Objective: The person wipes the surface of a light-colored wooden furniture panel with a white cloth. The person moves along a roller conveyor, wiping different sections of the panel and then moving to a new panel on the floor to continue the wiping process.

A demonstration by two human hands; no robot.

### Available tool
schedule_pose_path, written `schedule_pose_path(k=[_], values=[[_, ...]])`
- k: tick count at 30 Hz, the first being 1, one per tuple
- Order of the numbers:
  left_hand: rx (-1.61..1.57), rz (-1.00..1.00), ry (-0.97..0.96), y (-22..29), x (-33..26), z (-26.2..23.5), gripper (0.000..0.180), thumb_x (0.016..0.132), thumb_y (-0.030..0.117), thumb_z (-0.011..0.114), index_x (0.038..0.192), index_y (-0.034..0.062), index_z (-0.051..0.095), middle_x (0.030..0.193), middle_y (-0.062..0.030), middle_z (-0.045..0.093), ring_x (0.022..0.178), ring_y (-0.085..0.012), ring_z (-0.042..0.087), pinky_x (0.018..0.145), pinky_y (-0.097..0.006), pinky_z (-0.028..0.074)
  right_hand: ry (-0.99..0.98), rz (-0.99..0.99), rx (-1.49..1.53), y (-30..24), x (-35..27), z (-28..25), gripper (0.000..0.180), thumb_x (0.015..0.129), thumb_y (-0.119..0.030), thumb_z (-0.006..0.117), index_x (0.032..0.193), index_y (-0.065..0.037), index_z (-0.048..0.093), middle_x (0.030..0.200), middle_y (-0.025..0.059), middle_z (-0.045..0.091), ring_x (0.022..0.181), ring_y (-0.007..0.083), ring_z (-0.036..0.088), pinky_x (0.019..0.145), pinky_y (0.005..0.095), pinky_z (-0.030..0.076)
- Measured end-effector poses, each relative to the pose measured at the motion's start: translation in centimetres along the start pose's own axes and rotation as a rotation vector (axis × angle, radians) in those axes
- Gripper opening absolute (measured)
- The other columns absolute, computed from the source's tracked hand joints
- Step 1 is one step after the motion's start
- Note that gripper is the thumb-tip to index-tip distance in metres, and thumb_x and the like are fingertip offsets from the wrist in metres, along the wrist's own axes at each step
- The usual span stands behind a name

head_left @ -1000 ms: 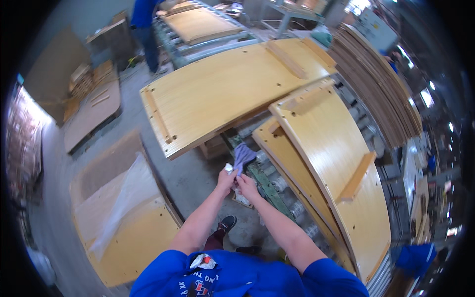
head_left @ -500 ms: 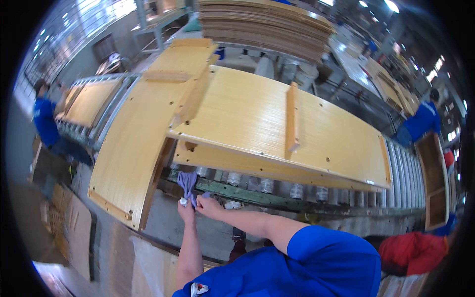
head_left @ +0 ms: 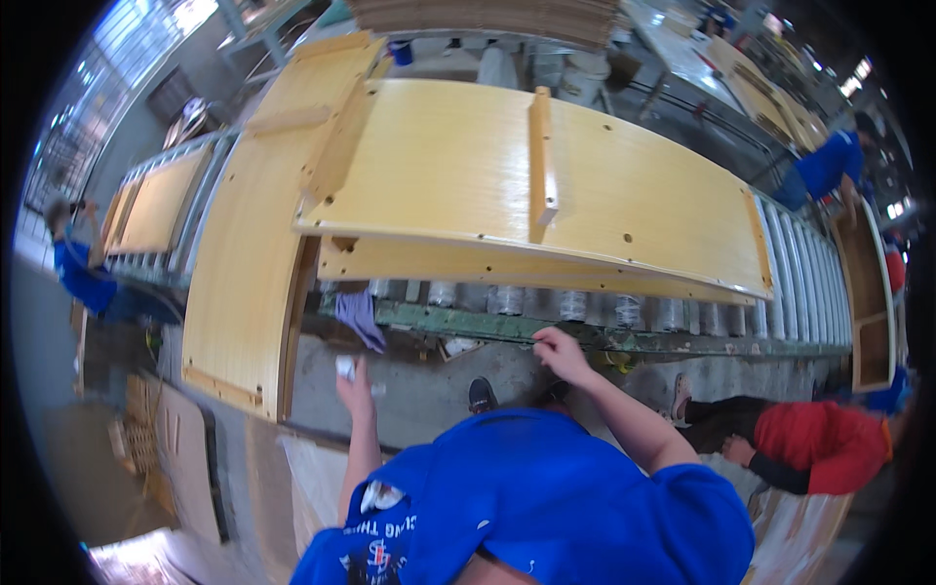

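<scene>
My left hand [head_left: 357, 390] is closed around a small white object [head_left: 345, 368], too small to make out its kind. Just above it, a purple cloth [head_left: 361, 318] hangs from the green rail [head_left: 458, 323] of the roller conveyor, apart from my fingers. My right hand [head_left: 565, 355] is off to the right, in front of the rail. Its fingers are curled together, and what they hold, if anything, does not show. Beyond both hands lies a pale wood panel assembly [head_left: 439, 166] with a crosspiece [head_left: 542, 156] and drilled holes, joined to a long panel [head_left: 244, 292] on the left.
Metal rollers [head_left: 799, 263] run out to the right. A person in red [head_left: 819, 444] bends close by on my right. Workers in blue stand at the far left [head_left: 83, 273] and far right [head_left: 829, 166]. Boards [head_left: 185, 448] lean at lower left; stacked flat sheets [head_left: 478, 19] stand behind.
My hands have come apart from the purple cloth, which now hangs by the rail. My right hand moved far right; the left stays low with the white object. The view has shifted.
</scene>
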State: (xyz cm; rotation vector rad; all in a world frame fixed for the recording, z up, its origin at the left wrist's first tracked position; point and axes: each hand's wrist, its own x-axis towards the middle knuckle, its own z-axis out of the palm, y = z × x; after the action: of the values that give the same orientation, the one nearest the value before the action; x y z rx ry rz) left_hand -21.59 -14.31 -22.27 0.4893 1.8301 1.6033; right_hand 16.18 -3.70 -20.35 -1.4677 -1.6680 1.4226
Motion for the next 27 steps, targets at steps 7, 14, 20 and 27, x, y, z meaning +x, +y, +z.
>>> schedule_pose_path(k=[7, 14, 20, 27], values=[[-0.369, 0.461, 0.266, 10.7, 9.4, 8.7, 0.022, 0.096, 0.025, 0.043, 0.089, 0.0051, 0.043, 0.060, -0.0037, 0.049, 0.049, -0.0108, 0.047, 0.046, -0.025, 0.037, 0.564, -0.394, -0.213, -11.7, 3.8, -6.1, 0.016, 0.085, -0.014, 0.057, 0.097, -0.003, 0.058, 0.060, 0.0039, 0.054, 0.055, 0.0089, 0.050, 0.054, 0.0253, 0.042], [0.131, 0.245, 0.809, 12.6, 16.0, 12.9, 0.046, 0.088, 0.036, 0.051, 0.110, -0.0051, 0.050, 0.102, -0.0258, 0.059, 0.092, -0.0400, 0.058, 0.078, -0.045, 0.045, 0.509, -0.063, -0.773, -20.3, 14.2, -10.5, 0.052, 0.082, -0.043, 0.054, 0.121, -0.010, 0.043, 0.084, 0.0150, 0.065, 0.084, 0.0304, 0.063, 0.073, 0.0418, 0.048], [0.302, 0.170, 0.802, 12.5, 15.9, 13.8, 0.047, 0.085, 0.036, 0.057, 0.103, -0.0066, 0.054, 0.094, -0.0254, 0.061, 0.088, -0.0403, 0.059, 0.074, -0.047, 0.047, 0.414, 0.059, -0.875, -22.1, 19.7, -9.6, 0.059, 0.080, -0.037, 0.055, 0.128, -0.008, 0.037, 0.095, 0.0163, 0.064, 0.089, 0.0298, 0.063, 0.077, 0.0408, 0.048], [0.356, 0.156, 0.768, 12.6, 16.6, 12.2, 0.035, 0.079, 0.025, 0.060, 0.102, -0.0008, 0.054, 0.094, -0.0223, 0.063, 0.087, -0.0378, 0.061, 0.076, -0.046, 0.049, 0.386, -0.073, -0.743, -21.4, 19.8, -10.6, 0.069, 0.076, -0.026, 0.054, 0.136, -0.006, 0.026, 0.089, 0.0178, 0.064, 0.086, 0.0341, 0.062, 0.077, 0.0438, 0.049]])
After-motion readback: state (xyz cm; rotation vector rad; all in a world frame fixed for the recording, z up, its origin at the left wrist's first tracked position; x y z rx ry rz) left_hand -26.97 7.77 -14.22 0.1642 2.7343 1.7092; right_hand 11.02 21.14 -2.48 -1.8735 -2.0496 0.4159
